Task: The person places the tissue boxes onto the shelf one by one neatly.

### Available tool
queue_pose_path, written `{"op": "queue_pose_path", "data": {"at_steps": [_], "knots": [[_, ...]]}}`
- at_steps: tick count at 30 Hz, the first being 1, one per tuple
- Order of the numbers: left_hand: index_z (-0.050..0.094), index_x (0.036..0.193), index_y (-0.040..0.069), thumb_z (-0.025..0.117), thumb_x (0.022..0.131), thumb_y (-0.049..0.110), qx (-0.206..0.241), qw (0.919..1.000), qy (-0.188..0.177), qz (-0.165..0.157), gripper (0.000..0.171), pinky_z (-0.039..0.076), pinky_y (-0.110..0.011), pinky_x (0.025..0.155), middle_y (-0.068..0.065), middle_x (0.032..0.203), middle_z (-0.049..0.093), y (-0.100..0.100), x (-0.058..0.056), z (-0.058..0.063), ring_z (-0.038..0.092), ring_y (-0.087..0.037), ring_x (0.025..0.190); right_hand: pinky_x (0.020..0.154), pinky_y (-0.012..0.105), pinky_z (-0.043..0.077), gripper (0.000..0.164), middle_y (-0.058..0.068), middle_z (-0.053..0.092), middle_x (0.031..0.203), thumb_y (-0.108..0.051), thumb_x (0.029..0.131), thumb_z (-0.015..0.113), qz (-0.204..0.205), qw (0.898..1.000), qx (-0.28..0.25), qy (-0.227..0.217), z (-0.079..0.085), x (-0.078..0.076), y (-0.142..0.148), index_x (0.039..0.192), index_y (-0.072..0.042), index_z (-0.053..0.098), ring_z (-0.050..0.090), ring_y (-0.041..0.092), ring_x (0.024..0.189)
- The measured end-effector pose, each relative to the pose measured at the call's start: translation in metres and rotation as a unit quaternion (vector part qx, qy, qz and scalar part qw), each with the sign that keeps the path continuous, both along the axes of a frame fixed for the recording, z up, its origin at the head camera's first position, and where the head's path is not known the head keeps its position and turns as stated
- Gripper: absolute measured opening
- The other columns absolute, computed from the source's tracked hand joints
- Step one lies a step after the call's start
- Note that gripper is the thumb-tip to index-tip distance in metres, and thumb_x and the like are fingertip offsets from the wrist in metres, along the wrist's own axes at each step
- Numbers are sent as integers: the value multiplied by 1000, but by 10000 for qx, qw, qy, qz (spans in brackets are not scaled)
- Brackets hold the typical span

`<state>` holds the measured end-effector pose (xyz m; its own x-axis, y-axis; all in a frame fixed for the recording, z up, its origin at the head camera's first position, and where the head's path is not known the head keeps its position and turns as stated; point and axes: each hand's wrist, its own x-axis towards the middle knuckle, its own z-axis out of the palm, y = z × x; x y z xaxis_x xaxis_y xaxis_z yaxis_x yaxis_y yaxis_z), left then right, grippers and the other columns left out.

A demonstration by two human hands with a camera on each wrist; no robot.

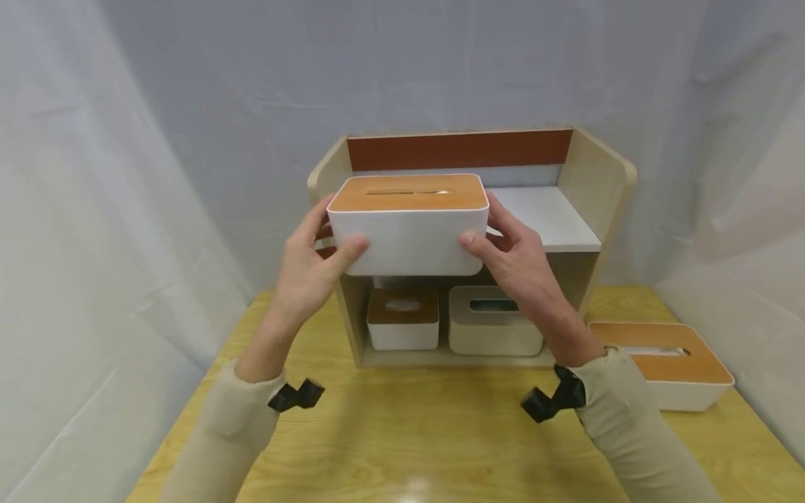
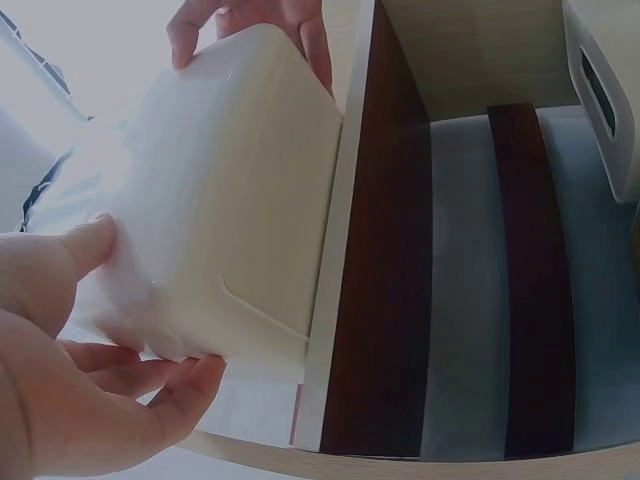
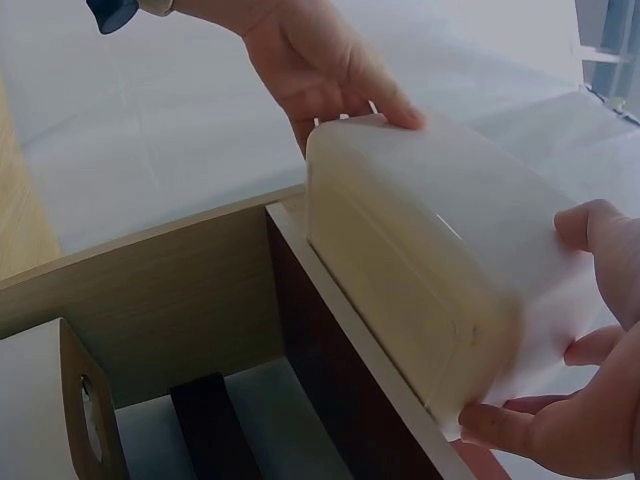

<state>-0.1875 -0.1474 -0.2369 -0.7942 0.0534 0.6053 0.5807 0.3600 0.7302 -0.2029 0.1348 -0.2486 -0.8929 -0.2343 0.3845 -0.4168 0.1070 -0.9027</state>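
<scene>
Both hands grip a white tissue box (image 1: 409, 241) with an orange-brown wooden lid, one at each end. My left hand (image 1: 308, 269) has its thumb on the front face and its fingers round the left end. Mirroring it, my right hand (image 1: 522, 258) holds the right end, thumb on the front. In the head view the box overlaps the upper shelf (image 1: 547, 209) of a small wooden shelf unit. Both wrist views show the underside of the tissue box (image 2: 260, 200) right at the shelf's front edge (image 3: 350, 320), slightly tilted.
In the lower compartment stand a small white tissue box (image 1: 402, 335) with a dark brown lid and a beige tissue box (image 1: 490, 339). Another white tissue box with a wooden lid (image 1: 666, 363) lies on the yellow wooden table (image 1: 402, 433), right of the unit. White sheeting (image 1: 402, 70) hangs behind.
</scene>
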Motion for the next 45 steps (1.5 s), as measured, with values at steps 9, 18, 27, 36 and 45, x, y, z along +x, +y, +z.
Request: {"op": "queue_pose_path", "data": {"at_steps": [9,18,27,36,45], "knots": [[50,145,8,76,88,12,532,9985,124,87,62,53,-40,92,-11,132,59,7,-16,-9,60,-25,111,102,50,47,67,8,47,144,-29,95,68,-448,9984,-192,275,-1,-10,-6,154,-20,37,48,25,130],[43,144,-3,67,94,6,829,9965,101,-5,56,47,-47,102,-19,137,54,15,-26,-13,55,-27,122,104,47,47,66,9,47,144,-31,94,69,-691,9968,-289,292,-3,-24,-8,150,-14,40,48,25,131],[41,147,-3,57,95,0,688,9976,62,73,54,46,-45,104,-20,138,53,20,-37,-10,54,-28,126,105,43,47,67,10,48,145,-35,94,68,-773,9969,-91,59,1,-35,-7,150,-12,40,51,25,130],[31,153,2,52,100,6,24,9992,-168,368,57,41,-43,109,-18,150,44,24,-46,-7,46,-26,137,106,46,45,64,14,46,147,-27,96,66,-714,9974,-35,-49,6,-43,-8,152,-10,38,50,29,133],[23,157,4,47,102,8,-227,9982,-248,503,60,34,-37,115,-15,157,35,27,-57,-6,38,-23,142,108,43,43,62,12,47,147,-24,96,68,-862,9962,92,-93,8,-54,-9,151,-14,42,51,29,131]]}}
